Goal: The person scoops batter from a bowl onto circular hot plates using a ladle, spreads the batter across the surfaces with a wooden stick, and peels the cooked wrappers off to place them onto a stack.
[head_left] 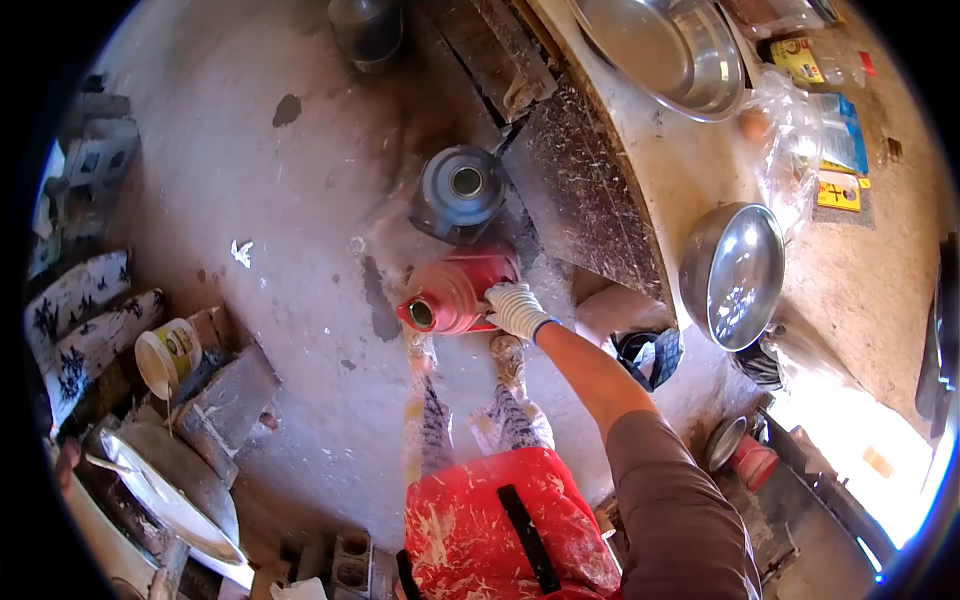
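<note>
My right hand (517, 312), in a white striped knit glove, is closed on the side of a red jug (462, 283). The jug is tilted, with its round, ring-edged mouth (421, 315) towards the lower left, just in front of my feet. How the fingers wrap round it is partly hidden by the glove's back. Just beyond it, a blue-grey jug (445, 205) stands upright on the floor with its round mouth facing up. My left hand is out of view.
A wooden counter on the right carries a steel basin (700, 65), a steel bowl (735, 275) and plastic packets (840, 150). A dark container (366, 30) stands at the far floor. Left are a white bucket (167, 357), boards and a large round lid (175, 490).
</note>
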{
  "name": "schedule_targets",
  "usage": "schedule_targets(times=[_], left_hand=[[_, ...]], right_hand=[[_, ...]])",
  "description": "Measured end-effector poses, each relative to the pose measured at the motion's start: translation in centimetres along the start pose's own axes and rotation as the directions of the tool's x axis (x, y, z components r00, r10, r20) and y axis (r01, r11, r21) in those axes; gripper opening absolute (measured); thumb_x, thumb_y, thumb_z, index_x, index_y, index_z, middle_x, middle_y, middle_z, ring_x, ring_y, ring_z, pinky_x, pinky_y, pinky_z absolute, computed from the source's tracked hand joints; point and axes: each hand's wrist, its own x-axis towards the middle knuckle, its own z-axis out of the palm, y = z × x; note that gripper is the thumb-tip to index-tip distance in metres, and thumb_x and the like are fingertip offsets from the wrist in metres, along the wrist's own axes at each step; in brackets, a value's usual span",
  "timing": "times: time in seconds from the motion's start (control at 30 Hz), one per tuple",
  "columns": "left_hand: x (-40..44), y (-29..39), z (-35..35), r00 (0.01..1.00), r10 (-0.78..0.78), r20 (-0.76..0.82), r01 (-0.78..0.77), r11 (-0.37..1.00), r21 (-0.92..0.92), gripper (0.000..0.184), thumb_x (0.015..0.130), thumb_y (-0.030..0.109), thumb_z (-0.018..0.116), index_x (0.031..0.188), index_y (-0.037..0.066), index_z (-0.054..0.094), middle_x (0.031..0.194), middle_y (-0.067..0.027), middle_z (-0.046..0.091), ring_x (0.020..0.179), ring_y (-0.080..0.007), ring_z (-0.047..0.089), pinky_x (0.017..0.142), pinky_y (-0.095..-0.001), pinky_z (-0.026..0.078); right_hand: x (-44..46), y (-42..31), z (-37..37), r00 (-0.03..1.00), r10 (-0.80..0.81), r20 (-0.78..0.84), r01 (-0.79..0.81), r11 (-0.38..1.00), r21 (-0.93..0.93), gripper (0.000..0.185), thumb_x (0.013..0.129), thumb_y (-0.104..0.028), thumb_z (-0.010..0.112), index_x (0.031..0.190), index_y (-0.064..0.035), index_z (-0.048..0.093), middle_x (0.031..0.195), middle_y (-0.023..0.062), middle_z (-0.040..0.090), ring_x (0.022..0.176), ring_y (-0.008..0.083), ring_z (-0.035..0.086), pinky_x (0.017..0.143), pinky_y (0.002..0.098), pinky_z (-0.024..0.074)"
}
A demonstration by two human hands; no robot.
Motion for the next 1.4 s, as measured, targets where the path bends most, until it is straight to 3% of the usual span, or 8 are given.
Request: schedule_targets(times=[0.17,0.5,0.63,0.83,1.13,1.23,1.3,1.4], left_hand=[[-1.2,-2.2,1.7,0.999,0.048,0.016,-0.046,0.994,-0.094,0.031,0.081,0.027,0.050,0.099,0.006,0.062,0.093,-0.0106,0.063,0.077,-0.0223,0.060,0.071,-0.0356,0.047],[-5.0,-12.3,6.4,0.999,-0.001,0.033,0.011,0.953,-0.302,0.030,0.081,0.028,0.050,0.097,0.006,0.063,0.092,-0.0117,0.063,0.077,-0.0229,0.060,0.072,-0.0362,0.046],[-5.2,-17.1,6.5,1.000,0.000,0.017,0.007,0.924,-0.382,0.030,0.081,0.028,0.050,0.096,0.006,0.063,0.092,-0.0122,0.063,0.078,-0.0231,0.060,0.072,-0.0364,0.046],[-5.1,-24.1,6.7,0.999,0.037,0.006,-0.026,0.802,-0.596,0.030,0.080,0.029,0.050,0.095,0.007,0.063,0.091,-0.0128,0.063,0.078,-0.0234,0.060,0.073,-0.0368,0.046],[-1.8,-42.6,14.4,0.975,-0.174,0.137,0.157,0.107,-0.982,0.029,0.080,0.029,0.050,0.094,0.007,0.064,0.091,-0.0138,0.063,0.079,-0.0240,0.060,0.073,-0.0373,0.045],[-0.3,-47.1,19.0,0.924,-0.219,0.312,0.267,-0.212,-0.940,0.029,0.080,0.030,0.050,0.093,0.008,0.064,0.090,-0.0142,0.063,0.079,-0.0241,0.060,0.074,-0.0375,0.045],[0.6,-48.4,21.8,0.872,-0.200,0.447,0.338,-0.415,-0.845,0.029,0.080,0.030,0.050,0.093,0.008,0.064,0.090,-0.0144,0.063,0.079,-0.0242,0.060,0.074,-0.0376,0.045],[2.7,-49.2,24.8,0.848,-0.138,0.511,0.350,-0.578,-0.737,0.029,0.080,0.030,0.050,0.092,0.008,0.064,0.090,-0.0147,0.063,0.079,-0.0244,0.060,0.074,-0.0378,0.045]], right_hand=[[-2.5,5.6,6.8,0.966,-0.016,-0.257,0.072,0.975,0.208,0.011,0.070,-0.013,0.052,0.076,-0.0046,0.056,0.076,0.0184,0.059,0.076,0.0363,0.057,0.068,0.0446,0.0440],[-3.8,11.5,9.7,0.893,0.442,-0.085,-0.423,0.889,0.173,0.024,0.071,-0.016,0.059,0.089,-0.0013,0.056,0.087,0.0213,0.060,0.084,0.0379,0.056,0.075,0.0421,0.0441],[-6.7,5.0,10.3,0.868,0.413,-0.276,-0.286,0.870,0.403,0.025,0.072,-0.018,0.057,0.089,0.0006,0.058,0.085,0.0224,0.061,0.083,0.0371,0.058,0.074,0.0393,0.0445],[-12.5,-1.2,11.8,0.958,0.205,-0.201,-0.128,0.932,0.340,0.031,0.073,-0.022,0.055,0.088,0.0040,0.061,0.078,0.0233,0.062,0.073,0.0344,0.061,0.067,0.0395,0.0470],[-15.5,-23.8,13.1,0.994,0.070,0.089,-0.094,0.950,0.298,0.016,0.074,-0.015,0.057,0.081,-0.0002,0.060,0.063,0.0076,0.058,0.050,0.0163,0.054,0.043,0.0314,0.0440],[-18.8,-36.0,16.9,0.969,0.099,0.225,-0.161,0.948,0.276,0.016,0.076,-0.017,0.059,0.084,-0.0035,0.061,0.067,0.0056,0.058,0.052,0.0152,0.055,0.040,0.0306,0.0452],[-20.9,-44.8,20.4,0.958,0.049,0.283,-0.063,0.997,0.038,0.022,0.079,-0.018,0.058,0.099,-0.0103,0.057,0.075,0.0045,0.061,0.057,0.0178,0.058,0.049,0.0327,0.0488],[-23.2,-54.3,25.8,0.826,-0.141,0.545,0.129,0.990,0.060,0.019,0.082,-0.015,0.057,0.100,-0.0086,0.058,0.078,0.0060,0.062,0.059,0.0171,0.059,0.049,0.0306,0.0487]])
